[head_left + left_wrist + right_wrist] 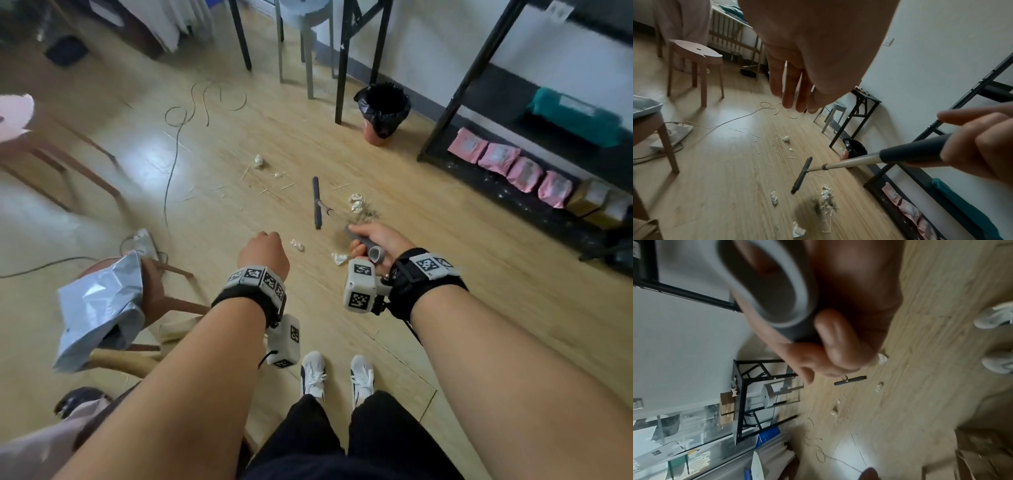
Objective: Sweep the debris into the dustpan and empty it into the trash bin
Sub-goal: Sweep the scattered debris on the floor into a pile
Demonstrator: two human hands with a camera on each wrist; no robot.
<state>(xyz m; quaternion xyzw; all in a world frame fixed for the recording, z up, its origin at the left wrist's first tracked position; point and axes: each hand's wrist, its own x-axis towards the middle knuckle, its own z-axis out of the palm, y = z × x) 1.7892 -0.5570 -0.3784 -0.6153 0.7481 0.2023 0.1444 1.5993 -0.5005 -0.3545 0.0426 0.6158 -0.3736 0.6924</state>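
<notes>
Head view, right hand: the right hand (371, 240) has its fingers wrapped round the grey grip of the broom (318, 202).
Left hand: the left hand (797, 84) hangs free beside it, fingers straight and loose in the left wrist view, holding nothing.
Broom head: low over the floor (462, 257), just left of the swept pile (825, 203).
Debris: paper wads (356, 202) beside the pile; others and thin sticks (287, 186) scattered farther out, left of the head.
Dustpan: not visible in any view.
Bin: the black-lined bin (383, 113) stands by the wall, well apart.
Advice: probably best to reach past the far scraps and draw short, low strokes toward the pile, keeping it tight.
</notes>
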